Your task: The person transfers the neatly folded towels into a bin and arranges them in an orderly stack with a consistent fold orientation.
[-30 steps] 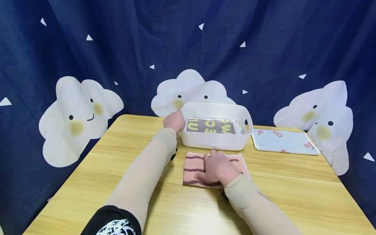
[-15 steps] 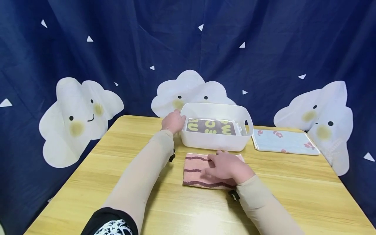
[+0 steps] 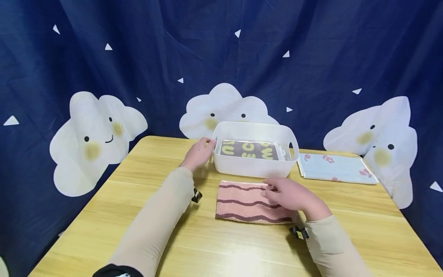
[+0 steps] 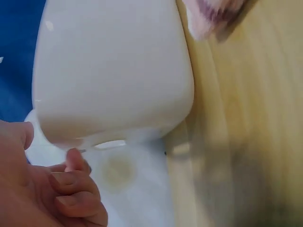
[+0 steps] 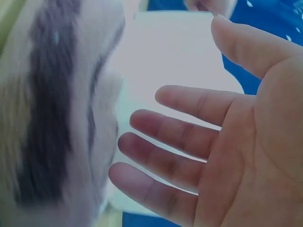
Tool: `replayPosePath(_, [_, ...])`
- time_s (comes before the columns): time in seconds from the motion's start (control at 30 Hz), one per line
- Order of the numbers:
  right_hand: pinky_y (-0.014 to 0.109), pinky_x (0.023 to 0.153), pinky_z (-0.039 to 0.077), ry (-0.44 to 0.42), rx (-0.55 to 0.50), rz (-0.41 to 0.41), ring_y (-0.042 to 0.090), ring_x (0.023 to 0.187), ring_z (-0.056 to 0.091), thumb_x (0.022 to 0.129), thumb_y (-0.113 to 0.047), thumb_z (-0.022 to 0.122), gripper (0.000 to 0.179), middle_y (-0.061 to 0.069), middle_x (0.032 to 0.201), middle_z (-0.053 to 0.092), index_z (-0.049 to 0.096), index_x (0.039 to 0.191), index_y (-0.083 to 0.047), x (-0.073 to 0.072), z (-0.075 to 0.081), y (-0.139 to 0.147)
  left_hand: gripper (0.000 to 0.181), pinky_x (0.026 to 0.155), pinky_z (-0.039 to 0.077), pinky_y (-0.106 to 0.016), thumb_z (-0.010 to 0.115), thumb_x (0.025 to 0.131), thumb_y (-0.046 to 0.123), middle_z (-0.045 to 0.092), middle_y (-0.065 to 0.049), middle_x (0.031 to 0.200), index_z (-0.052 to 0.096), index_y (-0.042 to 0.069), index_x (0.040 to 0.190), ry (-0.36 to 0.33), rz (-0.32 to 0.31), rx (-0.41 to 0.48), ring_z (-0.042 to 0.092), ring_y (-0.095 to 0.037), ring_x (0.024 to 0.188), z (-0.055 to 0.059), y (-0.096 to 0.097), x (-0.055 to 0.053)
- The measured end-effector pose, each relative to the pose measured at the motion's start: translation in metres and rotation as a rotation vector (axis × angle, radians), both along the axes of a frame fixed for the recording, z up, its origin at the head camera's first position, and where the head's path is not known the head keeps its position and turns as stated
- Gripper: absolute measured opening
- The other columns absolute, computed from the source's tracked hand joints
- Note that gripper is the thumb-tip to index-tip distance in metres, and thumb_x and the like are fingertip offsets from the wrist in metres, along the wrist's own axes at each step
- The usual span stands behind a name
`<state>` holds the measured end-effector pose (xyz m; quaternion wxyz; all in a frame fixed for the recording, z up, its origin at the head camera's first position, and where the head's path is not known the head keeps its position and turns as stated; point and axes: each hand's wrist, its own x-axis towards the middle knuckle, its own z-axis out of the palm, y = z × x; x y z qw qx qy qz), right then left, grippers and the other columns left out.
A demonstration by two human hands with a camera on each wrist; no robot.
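Observation:
A folded pink towel (image 3: 245, 204) with wavy dark red stripes lies flat in front of the white plastic basket (image 3: 252, 168). Over the towel's right part hovers my right hand (image 3: 294, 196), its fingers spread and holding nothing in the right wrist view. Beside the left end of the basket is my left hand (image 3: 199, 154), fingertips close to the handle hole. In the left wrist view its fingers (image 4: 78, 205) are loosely bent, with nothing in them. Inside the basket lies a grey-brown towel (image 3: 235, 149) with yellow letters, its lower part hidden by the front wall.
Right of the basket, a folded light blue towel (image 3: 333, 167) with red flowers lies near the back edge of the wooden table (image 3: 346, 215). A dark blue curtain (image 3: 155, 50) with white clouds hangs behind the table.
My right hand has lifted off the pink towel and moved right, uncovering more of its stripes. My left hand has let go of the basket's end and drawn slightly left and down.

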<state>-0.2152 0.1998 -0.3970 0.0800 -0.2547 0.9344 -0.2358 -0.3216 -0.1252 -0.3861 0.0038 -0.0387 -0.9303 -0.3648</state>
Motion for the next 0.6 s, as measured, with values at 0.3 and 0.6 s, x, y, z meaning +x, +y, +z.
replayPosePath(0.3, [0.049,0.085,0.051,0.030,0.015,-0.072,0.024,0.095,0.064,0.100,-0.035,0.062,0.035,0.004,0.103,0.068,0.067,0.120,-0.007,-0.004,0.008,0.026,0.067,0.087,0.050,-0.048,0.054,0.101,0.051,0.063,-0.012,0.114,0.039,0.009,0.151,-0.119,-0.041,0.071,0.063,-0.025,0.087,-0.012,-0.004,0.053])
replayPosePath(0.6, [0.045,0.079,0.050,-0.030,0.074,-0.099,0.020,0.087,0.062,0.100,-0.038,0.062,0.036,0.002,0.097,0.068,0.068,0.115,-0.006,-0.006,0.007,0.034,0.048,0.082,0.051,-0.043,0.061,0.100,0.040,0.063,-0.003,0.098,0.057,0.007,0.136,-0.077,-0.189,0.003,0.060,-0.019,0.082,-0.011,0.007,0.081])
